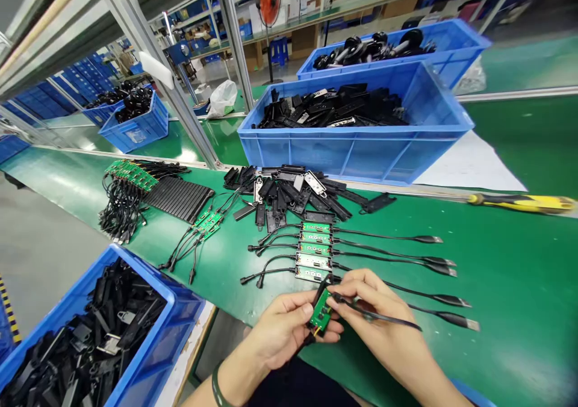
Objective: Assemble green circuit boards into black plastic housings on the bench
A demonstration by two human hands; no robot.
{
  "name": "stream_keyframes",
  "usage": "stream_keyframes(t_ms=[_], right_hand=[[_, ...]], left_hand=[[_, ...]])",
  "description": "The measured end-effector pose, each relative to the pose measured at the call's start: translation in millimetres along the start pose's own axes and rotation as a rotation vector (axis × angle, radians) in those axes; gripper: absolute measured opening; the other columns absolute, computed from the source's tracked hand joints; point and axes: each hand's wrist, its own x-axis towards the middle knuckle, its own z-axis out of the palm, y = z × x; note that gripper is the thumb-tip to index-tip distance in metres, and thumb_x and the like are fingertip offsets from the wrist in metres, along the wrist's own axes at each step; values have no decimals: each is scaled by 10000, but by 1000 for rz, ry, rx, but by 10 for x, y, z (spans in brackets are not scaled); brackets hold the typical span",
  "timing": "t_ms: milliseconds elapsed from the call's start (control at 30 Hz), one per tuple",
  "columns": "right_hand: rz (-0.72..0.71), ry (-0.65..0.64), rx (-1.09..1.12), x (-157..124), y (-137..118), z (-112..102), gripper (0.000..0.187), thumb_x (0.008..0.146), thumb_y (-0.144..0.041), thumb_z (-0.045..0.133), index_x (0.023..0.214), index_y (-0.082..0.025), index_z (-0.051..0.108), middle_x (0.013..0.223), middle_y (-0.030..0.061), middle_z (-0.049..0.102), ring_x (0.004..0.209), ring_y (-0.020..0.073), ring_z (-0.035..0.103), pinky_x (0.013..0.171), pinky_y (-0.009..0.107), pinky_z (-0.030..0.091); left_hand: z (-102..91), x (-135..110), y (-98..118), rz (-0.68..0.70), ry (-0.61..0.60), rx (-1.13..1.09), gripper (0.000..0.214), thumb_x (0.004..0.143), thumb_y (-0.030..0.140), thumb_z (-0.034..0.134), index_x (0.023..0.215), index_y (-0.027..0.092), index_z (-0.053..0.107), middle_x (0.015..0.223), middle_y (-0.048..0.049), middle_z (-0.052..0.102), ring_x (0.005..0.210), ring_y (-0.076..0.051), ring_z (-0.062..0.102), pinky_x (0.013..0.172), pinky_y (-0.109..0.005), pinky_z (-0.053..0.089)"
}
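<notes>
The left hand (282,329) pinches a small green board (321,313) over the near edge of the flat green table (519,286). The right hand (374,316) pinches its thin black cable (383,318). More boards (315,249) lie in a row just past them. Bare, smooth table spreads to the right.

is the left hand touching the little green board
Touching. The head view shows the left hand pinching the little green board between thumb and fingers, while the right hand holds its black cable.
</notes>
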Motion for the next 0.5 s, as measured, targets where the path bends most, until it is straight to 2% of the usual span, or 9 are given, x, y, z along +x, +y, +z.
stream_keyframes(t_ms=[167, 233, 333, 400, 500], right_hand=[[42, 101, -11, -64, 44, 115, 69, 820, -268, 680, 843, -241, 738, 879, 38, 529, 629, 127, 556, 502, 233, 496], [102, 121, 36, -107, 63, 157, 161, 815, -278, 675, 967, -243, 717, 901, 38, 536, 647, 135, 570, 517, 242, 513], [240, 42, 171, -173, 78, 211, 280, 864, -324, 603, 1125, -227, 629, 873, 32, 579, 657, 155, 612, 525, 255, 539], [264, -16, 214, -205, 87, 247, 212, 897, -338, 544, 1048, -215, 629, 855, 30, 599, 644, 154, 619, 541, 261, 547], [207, 15, 160, -229, 118, 299, 162, 911, -324, 515, 889, -208, 626, 828, 35, 604, 675, 160, 626, 575, 259, 548]], left_hand=[[58, 13, -44, 84, 2, 144, 432, 818, 409, 741, 1111, 93, 714, 931, -137, 724, 791, -179, 703, 744, -267, 558], [58, 15, -60, 120, 19, 257, 451, 815, 439, 737, 1090, 83, 709, 867, -118, 717, 740, -163, 690, 727, -264, 558], [48, 3, -74, 173, 92, 469, 453, 865, 471, 659, 1080, 73, 684, 768, -88, 698, 670, -153, 669, 699, -275, 562], [55, -18, -69, 211, 141, 686, 353, 919, 392, 583, 1075, 88, 671, 764, -79, 702, 678, -161, 674, 715, -284, 560], [82, -53, -39, 243, 173, 989, 237, 944, 222, 487, 1046, 116, 673, 752, -57, 714, 689, -158, 681, 764, -282, 547]])
